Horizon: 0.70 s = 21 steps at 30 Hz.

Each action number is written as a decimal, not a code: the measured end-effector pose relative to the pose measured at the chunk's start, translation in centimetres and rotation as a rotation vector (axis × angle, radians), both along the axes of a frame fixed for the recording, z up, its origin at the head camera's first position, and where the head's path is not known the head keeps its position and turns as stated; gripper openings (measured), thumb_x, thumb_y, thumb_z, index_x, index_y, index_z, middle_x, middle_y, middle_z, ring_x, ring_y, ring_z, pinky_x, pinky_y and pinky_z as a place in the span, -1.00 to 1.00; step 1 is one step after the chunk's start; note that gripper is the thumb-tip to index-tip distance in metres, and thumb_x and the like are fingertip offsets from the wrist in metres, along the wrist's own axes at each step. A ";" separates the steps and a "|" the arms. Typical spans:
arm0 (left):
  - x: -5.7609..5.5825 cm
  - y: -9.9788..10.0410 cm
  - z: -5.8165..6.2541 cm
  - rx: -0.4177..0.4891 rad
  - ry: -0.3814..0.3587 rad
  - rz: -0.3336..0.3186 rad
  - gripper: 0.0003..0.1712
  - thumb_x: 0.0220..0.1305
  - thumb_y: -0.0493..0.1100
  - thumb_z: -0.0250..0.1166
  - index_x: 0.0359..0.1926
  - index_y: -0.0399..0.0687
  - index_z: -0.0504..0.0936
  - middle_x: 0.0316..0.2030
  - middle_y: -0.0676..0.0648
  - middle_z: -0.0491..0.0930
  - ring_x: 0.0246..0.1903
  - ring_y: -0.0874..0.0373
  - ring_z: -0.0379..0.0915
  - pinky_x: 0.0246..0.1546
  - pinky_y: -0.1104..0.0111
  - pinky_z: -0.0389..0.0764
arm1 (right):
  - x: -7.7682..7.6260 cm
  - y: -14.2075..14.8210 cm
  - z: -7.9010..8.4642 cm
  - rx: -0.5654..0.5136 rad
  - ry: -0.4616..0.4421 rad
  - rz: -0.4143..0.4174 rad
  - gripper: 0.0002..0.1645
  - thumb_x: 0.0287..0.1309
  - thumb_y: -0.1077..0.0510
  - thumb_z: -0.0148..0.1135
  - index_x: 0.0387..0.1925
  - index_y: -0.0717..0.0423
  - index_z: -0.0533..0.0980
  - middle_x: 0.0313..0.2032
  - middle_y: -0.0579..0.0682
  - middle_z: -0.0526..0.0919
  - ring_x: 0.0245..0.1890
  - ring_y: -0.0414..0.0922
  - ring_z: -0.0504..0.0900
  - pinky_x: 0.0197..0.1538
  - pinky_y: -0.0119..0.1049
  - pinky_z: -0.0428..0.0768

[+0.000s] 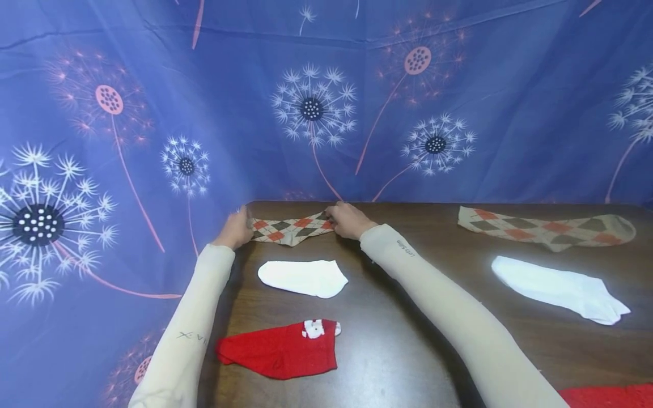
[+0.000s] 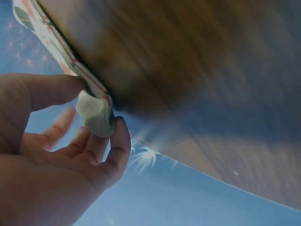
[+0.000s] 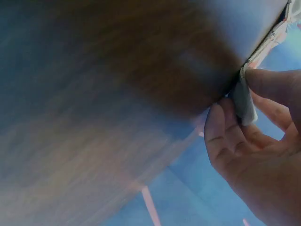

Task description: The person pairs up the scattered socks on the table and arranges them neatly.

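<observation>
Pinching the argyle sock by both ends in the fingers of left hand and right hand, just beyond a white sock at the far left of the desk, ideally pulling evenly, without overstretching.

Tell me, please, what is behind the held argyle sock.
Beyond the argyle sock, a strip of brown table and the blue cloth show; whatever its fabric covers is hidden.

Left sleeve cream, close-fitting, dark marks; right sleeve cream, small dark lettering near cuff.
</observation>
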<state>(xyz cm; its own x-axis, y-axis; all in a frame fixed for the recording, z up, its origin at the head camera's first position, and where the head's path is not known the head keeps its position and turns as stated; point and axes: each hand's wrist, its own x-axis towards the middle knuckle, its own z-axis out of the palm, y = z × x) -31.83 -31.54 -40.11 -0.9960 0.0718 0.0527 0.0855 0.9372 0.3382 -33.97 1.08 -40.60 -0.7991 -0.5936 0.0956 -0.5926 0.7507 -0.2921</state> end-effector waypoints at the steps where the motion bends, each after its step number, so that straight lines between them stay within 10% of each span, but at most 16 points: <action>1: -0.1 0.2 0.1 0.005 -0.014 0.008 -0.52 0.09 -0.44 0.18 0.09 -0.45 0.39 -0.14 -0.38 0.52 -0.06 -0.30 0.44 0.00 -0.05 0.48 | 0.0 0.0 0.0 -0.014 -0.018 -0.002 -0.51 0.24 0.37 0.16 0.21 0.16 0.52 0.04 0.12 0.62 0.08 0.06 0.54 0.18 -0.05 0.50; 6: -0.2 0.7 0.3 -0.063 -0.031 0.025 -0.93 0.11 -0.41 0.14 -0.35 -0.37 0.49 -0.47 -0.22 0.46 -0.36 -0.16 0.40 -0.25 0.07 0.49 | 0.3 -0.3 -0.2 -0.020 -0.045 -0.009 -0.29 0.21 0.38 0.18 0.39 0.03 0.36 0.12 0.17 0.52 0.10 0.08 0.53 0.15 0.00 0.53; 10: 0.1 0.3 0.0 -0.082 -0.027 0.035 -0.79 0.13 -0.38 0.14 -0.62 -0.17 0.42 -0.59 -0.12 0.39 -0.49 -0.06 0.33 -0.42 0.16 0.45 | 0.6 -0.5 -0.6 0.023 -0.012 -0.007 -0.29 0.20 0.35 0.20 0.39 0.12 0.30 0.10 0.21 0.50 0.03 0.09 0.58 0.04 -0.02 0.59; 21: 1.2 -0.3 0.6 0.038 0.005 0.020 -0.80 0.15 -0.30 0.35 -0.27 -0.35 0.54 -0.24 -0.34 0.57 -0.24 -0.18 0.53 -0.16 0.09 0.57 | 1.0 0.6 0.4 -0.023 -0.065 0.028 -0.86 0.15 0.36 0.18 -0.34 0.07 0.46 -0.37 -0.03 0.47 -0.34 -0.08 0.42 -0.30 -0.18 0.43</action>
<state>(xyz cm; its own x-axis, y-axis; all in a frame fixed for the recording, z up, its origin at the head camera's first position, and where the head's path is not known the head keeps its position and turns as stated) -30.63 -31.84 -39.51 -0.9970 0.0498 0.0600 0.0687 0.9251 0.3734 -33.00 1.67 -40.22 -0.7871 -0.6140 0.0584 -0.5926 0.7267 -0.3475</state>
